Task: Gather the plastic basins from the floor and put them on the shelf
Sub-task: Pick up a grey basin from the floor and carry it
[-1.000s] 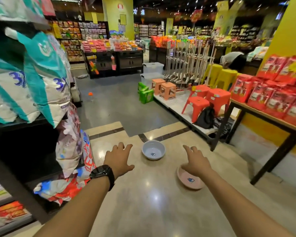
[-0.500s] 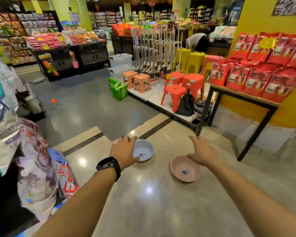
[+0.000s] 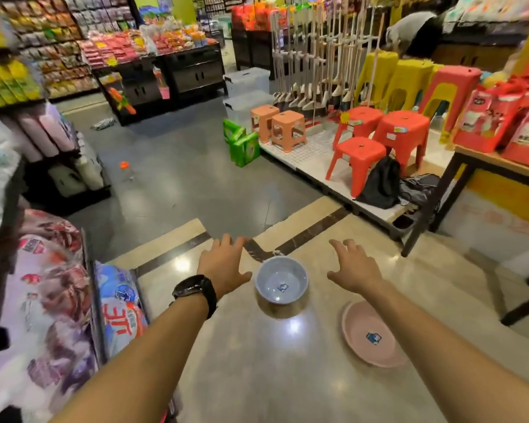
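Observation:
A blue-grey plastic basin [image 3: 281, 280] stands upright on the shiny beige floor between my two hands. My left hand [image 3: 224, 265], with a black watch on its wrist, hovers just left of it with fingers spread and holds nothing. On the basin's right, my right hand [image 3: 353, 268] is stretched out with fingers spread, also holding nothing. A shallow pink plastic basin [image 3: 370, 338] lies on the floor nearer to me, under and to the right of my right forearm.
A shelf rack [image 3: 83, 300] with bagged goods stands close on my left. A black-legged table [image 3: 483, 160] with red packs is at the right. Red, orange and yellow stools [image 3: 359, 161], a black bag [image 3: 379, 186] and green boxes [image 3: 243, 145] lie ahead. A person [image 3: 416, 25] bends at the far right.
My view has moved forward and down toward the basins. Both hands now flank the blue-grey basin; the right hand has shifted off the pink basin, which now lies behind it.

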`<action>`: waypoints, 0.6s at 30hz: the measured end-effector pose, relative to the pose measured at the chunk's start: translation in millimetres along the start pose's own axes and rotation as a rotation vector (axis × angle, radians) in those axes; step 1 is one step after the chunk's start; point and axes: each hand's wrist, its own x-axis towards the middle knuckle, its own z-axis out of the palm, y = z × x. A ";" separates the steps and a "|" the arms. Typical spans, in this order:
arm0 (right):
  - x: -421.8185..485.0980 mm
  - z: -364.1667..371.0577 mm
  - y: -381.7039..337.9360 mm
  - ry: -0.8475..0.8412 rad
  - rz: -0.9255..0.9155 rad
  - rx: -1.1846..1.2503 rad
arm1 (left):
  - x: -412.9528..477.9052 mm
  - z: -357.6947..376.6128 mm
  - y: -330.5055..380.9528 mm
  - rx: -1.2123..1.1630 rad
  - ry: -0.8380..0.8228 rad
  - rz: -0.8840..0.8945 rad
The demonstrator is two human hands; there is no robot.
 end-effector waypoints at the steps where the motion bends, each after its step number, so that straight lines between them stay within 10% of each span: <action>1: 16.4 1.0 -3.8 -0.017 -0.014 -0.008 | 11.3 1.1 -6.0 -0.012 -0.002 -0.017; 18: 278.1 14.9 -41.6 -0.140 0.089 -0.077 | 301.9 71.0 -101.0 -0.147 -0.051 -0.065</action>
